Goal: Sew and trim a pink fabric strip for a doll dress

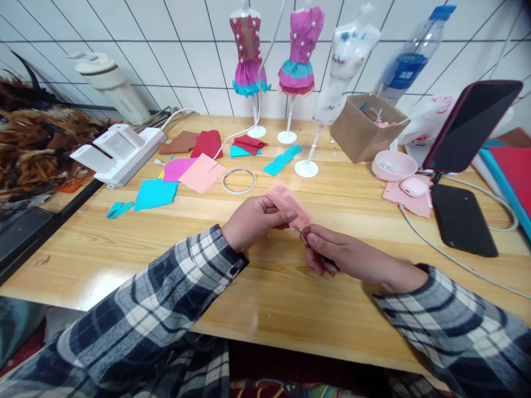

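My left hand (259,220) pinches a folded piece of peach-pink cloth (289,202) between thumb and fingers, above the middle of the wooden table. At the cloth's lower right corner, my right hand (329,247) is closed around what looks like a small pair of scissors (302,233). Only a thin metal tip and a bit of dark handle show; the fingers cover the remainder. The tip meets the cloth edge, but whether the blades are apart is hidden. Behind my left hand lies a white ring (239,181). A turquoise cloth strip (282,160) rests farther back.
Cloth pieces in turquoise (156,194), peach (202,173) and red (207,143) lie left. Two dressed mini mannequins (248,55) and a bare one (350,55) stand at the back. Rightward are a cardboard box (365,127), pink bowl (394,166), phone (473,127) and black slab (463,220).
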### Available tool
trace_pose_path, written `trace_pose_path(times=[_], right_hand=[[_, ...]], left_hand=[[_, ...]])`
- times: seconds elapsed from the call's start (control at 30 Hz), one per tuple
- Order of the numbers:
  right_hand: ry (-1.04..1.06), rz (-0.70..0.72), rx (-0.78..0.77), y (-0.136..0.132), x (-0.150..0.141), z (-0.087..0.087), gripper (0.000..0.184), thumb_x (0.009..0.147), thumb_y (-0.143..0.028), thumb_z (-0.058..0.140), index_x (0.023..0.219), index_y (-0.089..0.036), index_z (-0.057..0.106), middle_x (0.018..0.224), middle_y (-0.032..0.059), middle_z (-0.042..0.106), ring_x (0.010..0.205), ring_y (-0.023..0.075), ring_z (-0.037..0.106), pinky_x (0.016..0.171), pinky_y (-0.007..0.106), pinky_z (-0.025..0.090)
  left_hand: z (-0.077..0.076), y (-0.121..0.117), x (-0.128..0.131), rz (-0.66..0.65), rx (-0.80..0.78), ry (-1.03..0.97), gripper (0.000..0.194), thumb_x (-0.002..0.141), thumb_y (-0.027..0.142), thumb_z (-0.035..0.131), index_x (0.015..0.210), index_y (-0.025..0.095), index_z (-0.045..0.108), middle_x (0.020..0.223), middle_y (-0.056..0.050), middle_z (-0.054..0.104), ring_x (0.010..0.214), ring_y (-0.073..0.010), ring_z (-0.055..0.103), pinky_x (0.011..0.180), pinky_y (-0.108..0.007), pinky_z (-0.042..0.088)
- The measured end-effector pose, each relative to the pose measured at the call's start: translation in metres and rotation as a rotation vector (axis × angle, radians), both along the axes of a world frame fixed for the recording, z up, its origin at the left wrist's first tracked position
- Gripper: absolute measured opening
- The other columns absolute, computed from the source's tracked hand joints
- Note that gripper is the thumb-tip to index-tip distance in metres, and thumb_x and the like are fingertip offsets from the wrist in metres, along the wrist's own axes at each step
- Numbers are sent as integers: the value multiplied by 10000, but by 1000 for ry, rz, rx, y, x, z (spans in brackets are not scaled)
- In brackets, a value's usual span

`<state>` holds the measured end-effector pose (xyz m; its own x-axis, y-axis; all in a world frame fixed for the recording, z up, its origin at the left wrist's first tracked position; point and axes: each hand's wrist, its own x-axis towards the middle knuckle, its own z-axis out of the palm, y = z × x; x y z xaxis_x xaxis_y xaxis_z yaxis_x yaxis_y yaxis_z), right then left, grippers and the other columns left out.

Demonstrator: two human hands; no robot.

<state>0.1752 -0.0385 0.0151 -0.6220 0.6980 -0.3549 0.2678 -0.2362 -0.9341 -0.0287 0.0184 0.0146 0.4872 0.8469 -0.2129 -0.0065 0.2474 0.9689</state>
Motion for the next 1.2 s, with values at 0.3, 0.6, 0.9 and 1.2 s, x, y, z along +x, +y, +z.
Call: trace_pose_path(times=[0.3,0.6,0.9,1.2], right_hand=[[-27,-21,-1,0,1,0,392,975,-585,315,861,-222,407,640,-53,438,543,97,381,505,238,343],[-43,-21,17,-1,1,-3,397,980,-580,311,845,-220,412,646,-58,425,544,91,385,491,228,347],[20,-69,-18,-3,-4,-4,416,957,-630,301,876,-231,384,643,-50,497,534,97,425,484,233,343],[-263,-291,616,0,9,5,261,865,-465,614,865,-211,552,662,-39,499,539,97,411,510,244,332]], left_hand=[[-1,0,1,7,-15,-23,232,692,301,811,766,112,697,722,-23,703,667,-107,601,683,-252,470],[-2,1,1,34,-41,-70,269,651,322,838,743,114,694,692,-14,685,636,-94,575,645,-236,451],[-4,-2,2,87,-24,-39,263,681,354,815,752,126,704,709,-19,670,637,-97,549,643,-245,426],[-1,-2,0,214,18,79,259,692,378,790,719,138,696,678,-14,665,624,-106,565,611,-232,417]])
